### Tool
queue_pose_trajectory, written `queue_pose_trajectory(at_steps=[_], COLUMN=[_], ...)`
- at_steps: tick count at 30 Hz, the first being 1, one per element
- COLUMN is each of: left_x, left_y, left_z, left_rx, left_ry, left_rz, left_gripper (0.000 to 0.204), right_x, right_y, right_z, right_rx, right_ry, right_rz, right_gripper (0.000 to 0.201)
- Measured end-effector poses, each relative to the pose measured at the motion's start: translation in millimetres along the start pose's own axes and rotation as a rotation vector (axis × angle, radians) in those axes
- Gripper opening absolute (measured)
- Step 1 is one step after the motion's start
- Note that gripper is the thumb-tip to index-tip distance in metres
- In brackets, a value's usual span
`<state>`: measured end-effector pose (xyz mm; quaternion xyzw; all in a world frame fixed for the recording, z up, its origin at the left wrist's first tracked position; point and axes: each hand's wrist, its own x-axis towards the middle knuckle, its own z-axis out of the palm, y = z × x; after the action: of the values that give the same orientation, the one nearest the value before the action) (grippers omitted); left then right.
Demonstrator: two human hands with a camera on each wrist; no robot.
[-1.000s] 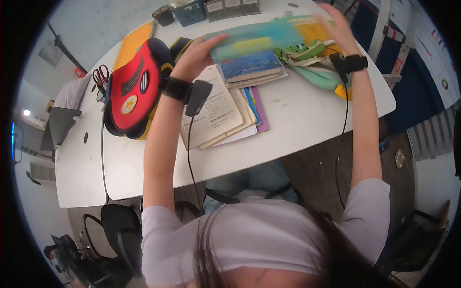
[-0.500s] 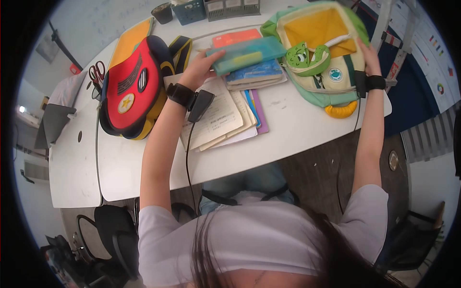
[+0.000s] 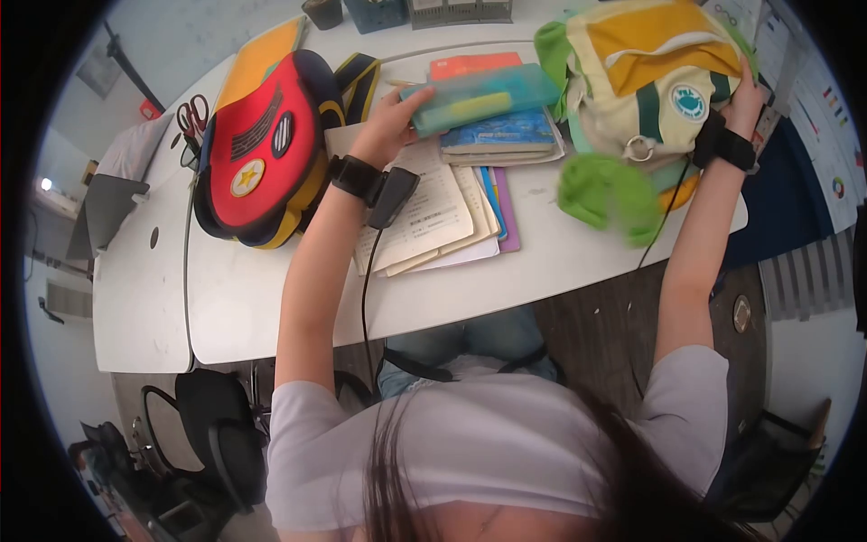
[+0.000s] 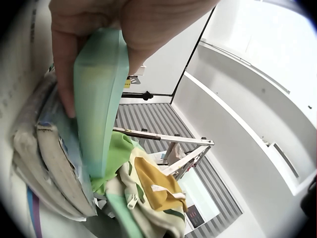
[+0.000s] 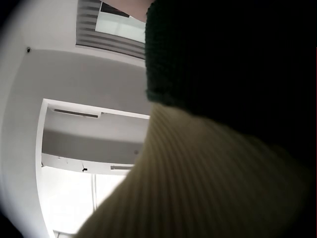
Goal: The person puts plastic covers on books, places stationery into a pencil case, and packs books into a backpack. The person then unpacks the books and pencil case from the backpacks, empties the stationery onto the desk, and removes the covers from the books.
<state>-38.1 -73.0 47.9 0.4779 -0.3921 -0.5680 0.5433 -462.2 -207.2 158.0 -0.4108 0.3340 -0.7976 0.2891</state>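
In the head view my left hand (image 3: 388,125) holds one end of a translucent teal pencil case (image 3: 488,98) with something yellow inside. The left wrist view shows the thumb and fingers on either side of the case (image 4: 99,94), beside the edges of blue-covered books (image 4: 62,144). My right hand (image 3: 745,104) grips the right edge of a cream, yellow and green backpack (image 3: 623,117). A blurred green plush piece (image 3: 610,194) hangs at its front. Cream ribbed fabric (image 5: 198,173) and a dark green band fill much of the right wrist view.
Papers and notebooks (image 3: 424,221) lie below a blue book (image 3: 501,135) and an orange-red one (image 3: 474,65). To the left are a red backpack (image 3: 266,149) and scissors (image 3: 192,116) in a holder. Bins (image 3: 375,14) stand at the table's back, a ladder beyond its right side.
My right hand has gone from the pencil case to the backpack, which has tilted and shifted up and right. Its green plush piece has swung down toward me. My left hand keeps the pencil case.
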Motion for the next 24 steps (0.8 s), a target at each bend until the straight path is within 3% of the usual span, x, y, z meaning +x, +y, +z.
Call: queue_pose_trajectory(at_steps=[3,6,14,15,17,18,21,24], left_x=[5.5,13.4,5.0,4.0,3.4,3.4,2.6,4.7], left_y=[-5.7,-11.6,-13.2,-14.3,-14.1,-13.7,-14.2,-16.6], left_z=[-6.2,-13.3,-5.2,-5.4,-4.4,-4.4,-2.7,-4.3], left_rx=[-0.002,0.080,-0.071,-0.113,-0.102,-0.092,0.000,0.001], left_ry=[-0.015,-0.010,-0.045,-0.070,-0.059,-0.042,0.023,0.025], left_rz=[0.012,0.027,0.021,0.033,0.026,0.029,0.060,0.067], left_gripper=[0.047,0.047,0.044,0.043,0.043,0.042,0.041,0.041], right_x=[8.5,-0.2,54.4,58.6,79.2,35.3,17.5,22.2], right_y=[33.5,26.3,-16.1,-16.1,15.4,6.9,54.1,115.1], right_z=[-20.8,-22.3,20.1,22.5,15.0,34.2,14.8,-46.4], right_rx=[0.060,0.063,0.258,0.197,0.184,0.164,0.111,-0.115], right_ry=[0.144,0.216,0.103,0.154,0.194,0.294,0.301,0.366], right_rz=[-0.033,-0.040,-0.202,-0.193,-0.248,-0.218,-0.239,-0.022], right_gripper=[0.032,0.031,0.038,0.037,0.038,0.038,0.026,0.026])
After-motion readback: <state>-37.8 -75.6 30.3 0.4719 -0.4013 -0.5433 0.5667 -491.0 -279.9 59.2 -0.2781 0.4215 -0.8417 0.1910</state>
